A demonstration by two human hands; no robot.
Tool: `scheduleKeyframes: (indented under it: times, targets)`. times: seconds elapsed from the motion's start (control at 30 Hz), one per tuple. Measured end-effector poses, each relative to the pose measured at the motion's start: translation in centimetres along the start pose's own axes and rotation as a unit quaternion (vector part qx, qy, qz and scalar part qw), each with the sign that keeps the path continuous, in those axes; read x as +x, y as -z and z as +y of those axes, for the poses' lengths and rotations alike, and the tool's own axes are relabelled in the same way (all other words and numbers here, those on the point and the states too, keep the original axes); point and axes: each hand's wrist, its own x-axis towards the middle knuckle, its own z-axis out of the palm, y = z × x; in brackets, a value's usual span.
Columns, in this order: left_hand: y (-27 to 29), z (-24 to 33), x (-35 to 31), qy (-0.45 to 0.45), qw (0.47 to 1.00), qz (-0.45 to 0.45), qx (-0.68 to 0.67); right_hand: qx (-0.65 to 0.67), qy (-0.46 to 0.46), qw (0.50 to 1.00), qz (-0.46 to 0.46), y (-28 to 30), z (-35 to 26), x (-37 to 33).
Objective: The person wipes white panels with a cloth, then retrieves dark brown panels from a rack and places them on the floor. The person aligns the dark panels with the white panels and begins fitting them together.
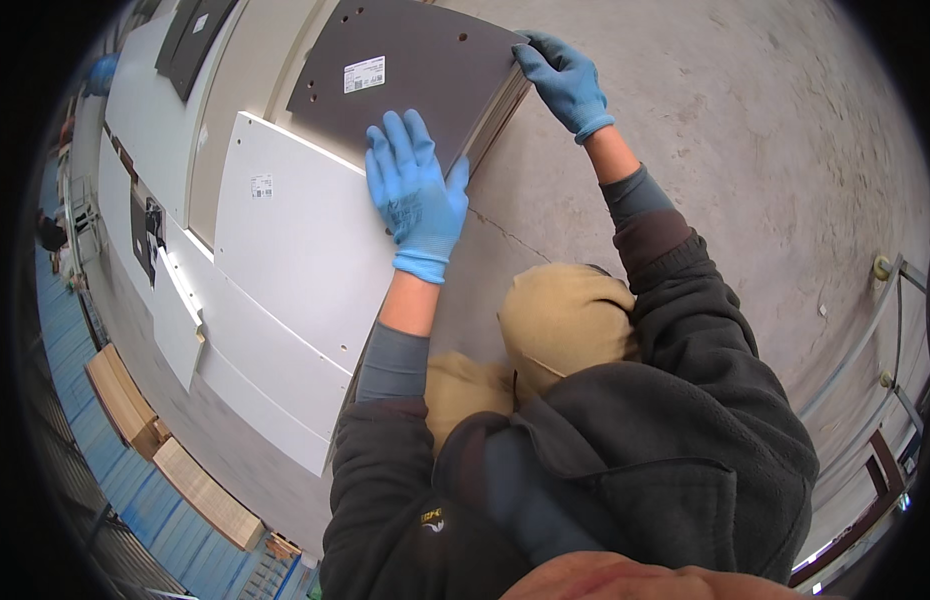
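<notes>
A dark grey board (410,55) with drilled holes and a white label lies on top of a stack of boards, whose edges show on the right side. My left hand (417,195), in a blue glove, rests flat with fingers stretched out, over the dark board's near edge beside a white board (285,255). At the dark board's far right corner is my right hand (567,90), gloved as well. Its fingers are bent round that corner, and the fingertips are partly hidden.
More pale panels (150,110) and dark strips (190,40) lie to the left. Stacks of wooden boards (205,490) sit on blue slats (150,500) at the lower left. Grey concrete floor (725,150) stretches to the right, with a metal-framed cart (890,300) at the far right.
</notes>
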Motion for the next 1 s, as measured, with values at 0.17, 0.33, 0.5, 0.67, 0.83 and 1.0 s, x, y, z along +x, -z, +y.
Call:
scheduleKeyframes:
  times: [0.17, 0.33, 0.5, 0.67, 0.83, 1.0]
  targets:
    - [0.7, -0.8, 0.0, -0.011, 0.999, -0.019, -0.033, -0.009, -0.023, 0.999, 0.034, -0.5, -0.8, 0.1]
    - [1.0, -2.4, -0.4, -0.055, 0.996, -0.037, -0.058, -0.017, -0.038, 0.999, 0.029, -0.2, -1.1, 0.2]
    - [0.3, -2.3, -0.8, -0.054, 0.998, -0.021, -0.028, -0.02, -0.026, 0.999, 0.031, -0.4, -0.9, 0.6]
    - [-0.1, -2.1, -0.9, -0.051, 0.998, -0.012, -0.026, -0.034, -0.027, 0.999, 0.02, -0.3, -0.4, 1.1]
    - [0.7, -2.0, -0.6, -0.034, 0.999, -0.023, -0.01, -0.026, -0.045, 0.999, -0.002, -0.1, -0.5, 1.3]
    - [4.3, -3.7, -0.4, -0.019, 0.985, 0.042, -0.164, -0.309, 0.298, 0.9, 0.074, -2.0, -3.7, 1.6]
